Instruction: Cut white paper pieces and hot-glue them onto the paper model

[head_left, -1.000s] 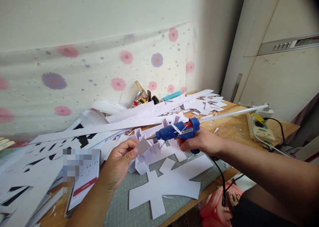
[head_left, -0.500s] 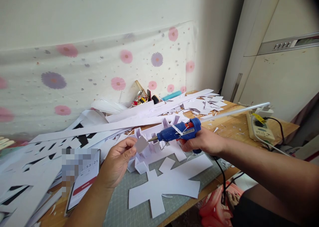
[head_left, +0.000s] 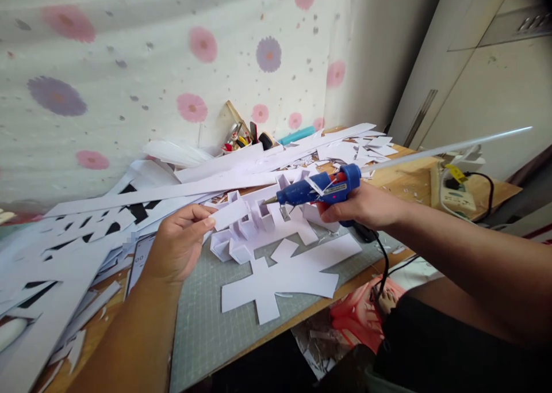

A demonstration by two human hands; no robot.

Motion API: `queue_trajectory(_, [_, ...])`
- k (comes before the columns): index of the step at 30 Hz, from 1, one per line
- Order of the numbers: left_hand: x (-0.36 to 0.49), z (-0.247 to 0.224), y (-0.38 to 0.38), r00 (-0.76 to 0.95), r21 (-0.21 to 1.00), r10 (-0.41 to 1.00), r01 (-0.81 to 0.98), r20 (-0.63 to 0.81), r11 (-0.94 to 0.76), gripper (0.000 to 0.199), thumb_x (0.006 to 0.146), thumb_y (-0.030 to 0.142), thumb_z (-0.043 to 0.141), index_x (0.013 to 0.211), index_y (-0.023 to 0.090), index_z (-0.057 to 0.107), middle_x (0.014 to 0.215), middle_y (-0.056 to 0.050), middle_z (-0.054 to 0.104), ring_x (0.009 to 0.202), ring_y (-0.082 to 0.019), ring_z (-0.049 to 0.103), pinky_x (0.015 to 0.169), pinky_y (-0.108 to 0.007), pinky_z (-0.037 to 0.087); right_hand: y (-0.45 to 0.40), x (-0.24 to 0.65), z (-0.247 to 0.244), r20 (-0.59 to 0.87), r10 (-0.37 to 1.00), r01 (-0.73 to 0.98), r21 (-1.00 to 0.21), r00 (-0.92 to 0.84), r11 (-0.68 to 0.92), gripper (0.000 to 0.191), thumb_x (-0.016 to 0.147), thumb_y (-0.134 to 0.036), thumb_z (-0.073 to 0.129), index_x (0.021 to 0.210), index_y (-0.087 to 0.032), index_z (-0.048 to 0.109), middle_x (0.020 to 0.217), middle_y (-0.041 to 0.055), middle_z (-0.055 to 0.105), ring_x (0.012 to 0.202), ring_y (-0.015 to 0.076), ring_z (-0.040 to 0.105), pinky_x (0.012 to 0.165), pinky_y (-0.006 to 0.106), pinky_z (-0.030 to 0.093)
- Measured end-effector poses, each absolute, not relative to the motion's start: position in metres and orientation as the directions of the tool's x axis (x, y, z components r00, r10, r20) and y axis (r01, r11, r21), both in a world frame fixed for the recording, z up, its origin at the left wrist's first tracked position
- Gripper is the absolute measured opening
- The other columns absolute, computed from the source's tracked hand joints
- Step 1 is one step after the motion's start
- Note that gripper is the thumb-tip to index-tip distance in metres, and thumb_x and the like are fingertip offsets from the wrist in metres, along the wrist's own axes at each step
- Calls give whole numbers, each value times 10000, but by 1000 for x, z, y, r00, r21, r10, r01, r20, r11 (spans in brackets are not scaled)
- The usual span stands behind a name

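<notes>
Between thumb and fingers, my left hand [head_left: 186, 235] pinches a small white foam-board strip [head_left: 232, 213]. My right hand [head_left: 356, 209] is wrapped round the handle of a blue hot glue gun [head_left: 317, 189], its nozzle pointing left, a little to the right of the strip and apart from it. A long clear glue stick [head_left: 452, 147] sticks out of the gun's back. Behind and below lies a white model [head_left: 267, 232] with upright folded walls. In front of it, a flat cut-out white piece [head_left: 280, 283] rests on the green cutting mat [head_left: 202, 335].
White offcuts and long strips [head_left: 81, 220] cover the left and back. A phone [head_left: 138, 259] is partly hidden by my left forearm. Tools [head_left: 241, 140] stand at the wall. A power strip [head_left: 457, 191] lies right; the gun's black cord [head_left: 383, 260] hangs over the table edge.
The view has tilted downward. The piece in my left hand is now turned to show its long face, and the glue gun's nozzle has drawn away from it.
</notes>
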State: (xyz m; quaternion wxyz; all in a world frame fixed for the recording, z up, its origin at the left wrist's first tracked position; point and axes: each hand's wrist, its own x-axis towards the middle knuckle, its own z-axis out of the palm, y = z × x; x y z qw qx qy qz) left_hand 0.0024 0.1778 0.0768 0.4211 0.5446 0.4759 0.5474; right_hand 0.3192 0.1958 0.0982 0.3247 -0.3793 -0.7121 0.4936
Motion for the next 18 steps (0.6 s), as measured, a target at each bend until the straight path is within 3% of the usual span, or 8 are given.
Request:
queue_trajectory(7, [-3, 80, 174, -37, 864, 973, 467, 230, -186, 168, 626, 252, 758, 633, 216, 595, 667, 6, 586, 603, -145, 489, 556, -252, 378, 198, 324, 94, 121, 875, 182, -956, -469, 229, 93, 599, -187, 671, 618, -190, 580, 608, -10, 532, 580, 131, 452, 551, 281, 371])
queue_trajectory(11, [0, 79, 176, -1, 816, 962, 529, 274, -232, 132, 619, 230, 733, 666, 224, 610, 638, 24, 542, 596, -139, 466, 550, -244, 358, 199, 326, 93, 103, 892, 203, -956, -439, 210, 108, 591, -186, 666, 625, -179, 564, 614, -7, 536, 576, 125, 450, 537, 276, 369])
queue_trajectory(18, [11, 83, 182, -16, 822, 983, 551, 183, -144, 69, 553, 207, 687, 577, 211, 622, 590, 14, 554, 555, -133, 453, 520, -248, 332, 200, 329, 93, 96, 895, 189, -962, -436, 195, 127, 591, -196, 656, 616, -181, 533, 575, -18, 515, 534, 110, 430, 482, 260, 326])
